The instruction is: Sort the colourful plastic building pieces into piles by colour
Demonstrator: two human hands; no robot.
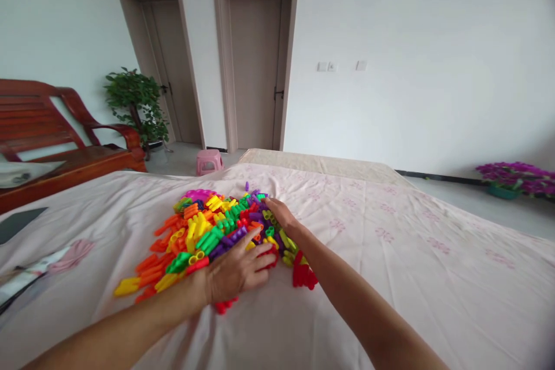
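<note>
Two bare hands reach over a heap of small plastic pieces (199, 231) on a cloth-covered surface (455, 283). The left hand (238, 269) lies palm down across the near edge of the heap, its fingers loosely spread, the index finger stretched out towards the middle. The other fingertips rest at some red pieces; nothing shows clearly pinched. The right hand (282, 217) is turned side-on at the heap's right edge, its fingers close together and pointing away from the wearer, beside purple and olive-green pieces. Its palm is hidden, so whether it grips anything cannot be told.

The heap sits left of centre, spread out low and uneven. Its colours are vivid: mostly orange and yellow on the left, green and purple through the middle, olive green and red on the right. Many pieces look like short tubes joined side by side in rows, smooth and slightly shiny, with round open ends on some. A bright magenta item (199, 194) lies at the far edge, and one small purple piece (247, 185) lies just beyond the heap. A red cluster (303, 274) is near the right forearm.

The cloth is pale pink, softly creased and printed with faint pink flowers. Behind it are a pink stool (208, 162), a glossy reddish-brown wooden bench (34, 115) and a leafy green plant (134, 95).
</note>
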